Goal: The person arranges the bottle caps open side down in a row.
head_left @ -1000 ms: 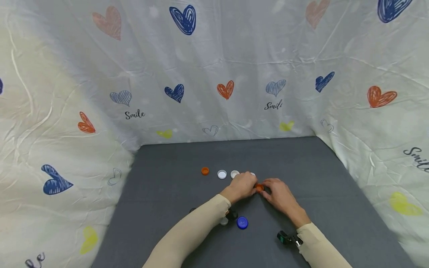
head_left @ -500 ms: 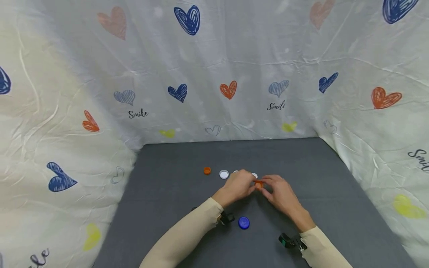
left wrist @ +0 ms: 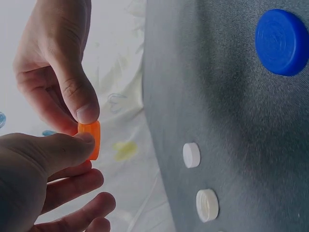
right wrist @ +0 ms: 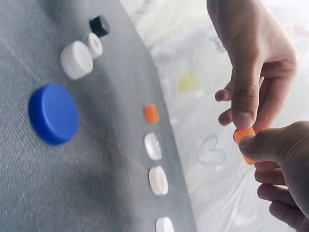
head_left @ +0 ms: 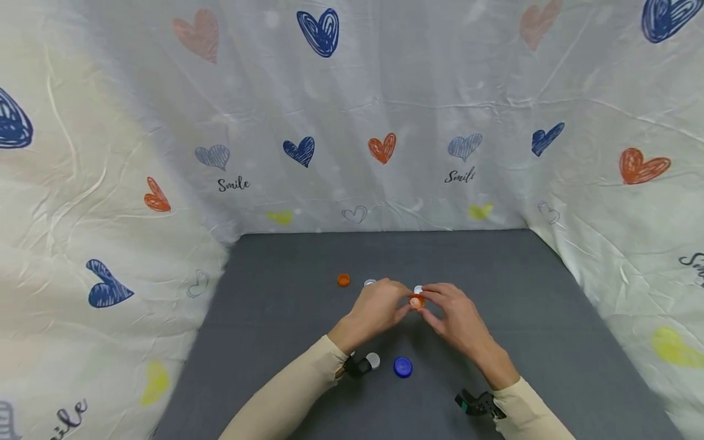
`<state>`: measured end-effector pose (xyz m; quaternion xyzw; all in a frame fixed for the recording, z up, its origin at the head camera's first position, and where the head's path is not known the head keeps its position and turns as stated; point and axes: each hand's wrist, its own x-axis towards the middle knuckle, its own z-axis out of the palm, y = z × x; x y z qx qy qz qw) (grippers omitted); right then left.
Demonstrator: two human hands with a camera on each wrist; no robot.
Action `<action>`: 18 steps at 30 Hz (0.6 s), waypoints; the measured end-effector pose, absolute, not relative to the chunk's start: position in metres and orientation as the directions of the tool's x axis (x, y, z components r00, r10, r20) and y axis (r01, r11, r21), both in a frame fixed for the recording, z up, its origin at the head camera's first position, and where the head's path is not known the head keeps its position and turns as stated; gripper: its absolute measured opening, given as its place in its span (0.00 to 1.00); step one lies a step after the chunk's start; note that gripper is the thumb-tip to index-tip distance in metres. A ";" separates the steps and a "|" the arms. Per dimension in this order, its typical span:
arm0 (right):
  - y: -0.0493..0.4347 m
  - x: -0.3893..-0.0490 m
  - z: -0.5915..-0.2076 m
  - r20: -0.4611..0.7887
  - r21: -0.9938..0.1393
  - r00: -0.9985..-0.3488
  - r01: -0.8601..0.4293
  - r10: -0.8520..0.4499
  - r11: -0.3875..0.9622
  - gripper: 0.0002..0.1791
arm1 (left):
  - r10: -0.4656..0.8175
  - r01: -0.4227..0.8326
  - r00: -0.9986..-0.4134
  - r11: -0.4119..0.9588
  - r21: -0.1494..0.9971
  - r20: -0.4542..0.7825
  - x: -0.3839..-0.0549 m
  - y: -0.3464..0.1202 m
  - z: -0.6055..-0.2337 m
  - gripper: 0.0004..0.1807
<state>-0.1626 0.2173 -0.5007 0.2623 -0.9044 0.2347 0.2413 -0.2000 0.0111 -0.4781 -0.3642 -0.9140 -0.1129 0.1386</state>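
An orange bottle cap (head_left: 417, 302) is held between my two hands, above the grey tabletop in both wrist views. My left hand (head_left: 379, 304) pinches it from the left, its thumb (left wrist: 72, 150) pressed on the cap's side. From the right, my right hand (head_left: 459, 315) grips the same cap between thumb and fingers. Its thumb (right wrist: 263, 145) lies across the orange side in the right wrist view. A white cap (head_left: 418, 289) sits just beyond the fingertips. Part of the held cap is covered by fingers.
Beyond my left hand, a second orange cap (head_left: 343, 280) lies near a white-rimmed cap (head_left: 370, 282). Closer to me are a large blue cap (head_left: 403, 367) and a white cap (head_left: 373, 360). A small black cap (right wrist: 99, 26) shows in the right wrist view. Patterned cloth (head_left: 352, 122) hangs around the table.
Both hands have shifted slightly left with the orange cap between them, and the cap's tilt has changed. The white cap beside my left wrist shows again after being covered.
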 end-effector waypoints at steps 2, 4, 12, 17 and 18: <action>0.213 -0.163 -0.499 0.576 -0.294 -0.729 -0.606 -0.369 0.739 0.19 | 0.629 0.695 -0.693 0.712 0.096 0.351 -0.197 0.004 -0.476 0.13; 0.208 -0.162 -0.497 0.591 -0.295 -0.713 -0.626 -0.377 0.722 0.19 | 0.628 0.698 -0.686 0.710 0.090 0.369 -0.194 -0.002 -0.473 0.13; 0.192 -0.161 -0.490 0.617 -0.316 -0.685 -0.666 -0.388 0.676 0.20 | 0.608 0.711 -0.657 0.696 0.098 0.446 -0.185 -0.025 -0.466 0.12; 0.182 -0.161 -0.488 0.630 -0.333 -0.668 -0.692 -0.395 0.640 0.21 | 0.587 0.709 -0.649 0.697 0.105 0.484 -0.181 -0.037 -0.466 0.13; 0.180 -0.160 -0.487 0.632 -0.335 -0.665 -0.697 -0.397 0.634 0.21 | 0.584 0.709 -0.647 0.697 0.105 0.491 -0.180 -0.039 -0.466 0.13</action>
